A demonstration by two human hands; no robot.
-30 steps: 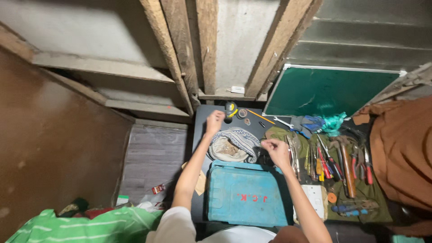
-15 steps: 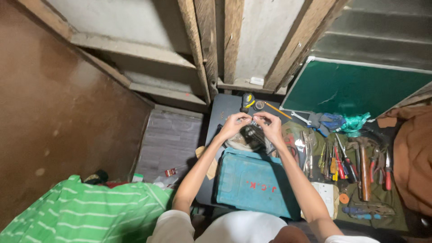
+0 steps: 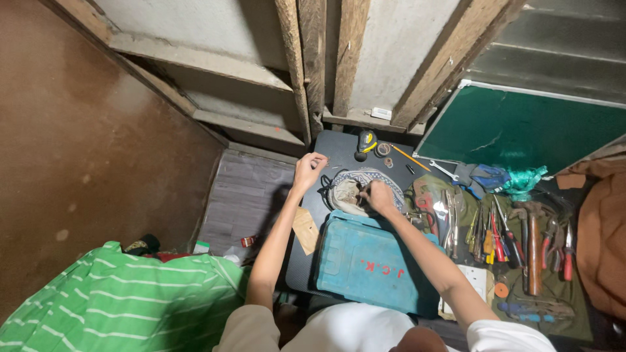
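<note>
The round, patterned cloth pouch (image 3: 355, 189) lies open on the dark table (image 3: 339, 146), just above the blue plastic tool case (image 3: 368, 261). The right hand (image 3: 378, 197) pinches a small dark item inside it; which item, I cannot tell. The left hand (image 3: 308, 171) rests half-closed at the pouch's left edge, apparently holding nothing. Sorting seems unfinished. 0.5 s ago both hands met together over the pouch; now they are apart.

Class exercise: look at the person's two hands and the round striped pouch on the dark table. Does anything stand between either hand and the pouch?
Nothing visible does. The right hand rests directly on the striped pouch, fingers at its opening. The left hand is at the pouch's far left edge, with only bare dark table and a thin black cord nearby. The teal case lies nearer the person, not between.
</note>
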